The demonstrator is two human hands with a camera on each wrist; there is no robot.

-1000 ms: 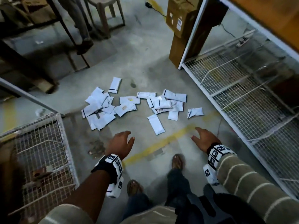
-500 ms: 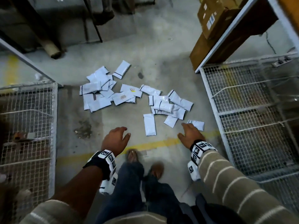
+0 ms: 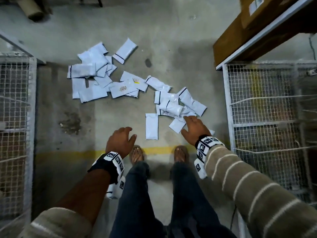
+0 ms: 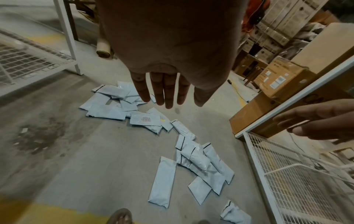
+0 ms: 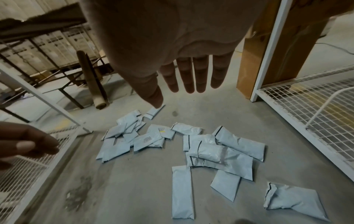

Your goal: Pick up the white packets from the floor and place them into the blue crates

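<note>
Several white packets (image 3: 109, 79) lie scattered on the concrete floor in two loose clusters, also seen as packets (image 4: 199, 160) and packets (image 5: 220, 151). One long packet (image 3: 151, 126) lies alone just ahead of my feet. My left hand (image 3: 120, 140) hovers open above bare floor, left of that packet, fingers straight (image 4: 164, 91). My right hand (image 3: 193, 126) hovers open over the near edge of the right cluster, fingers spread (image 5: 189, 78). Neither hand holds anything. No blue crate is in view.
White wire-mesh racks stand at the left (image 3: 15, 117) and right (image 3: 267, 117). A cardboard box (image 3: 257, 26) sits at the back right. A yellow line (image 3: 68, 154) crosses the floor by my sandalled feet (image 3: 136, 153). A cardboard roll (image 3: 30, 9) lies at the back left.
I have bent lower toward the floor. Both hands have moved forward and down, the right one now over the right cluster of packets.
</note>
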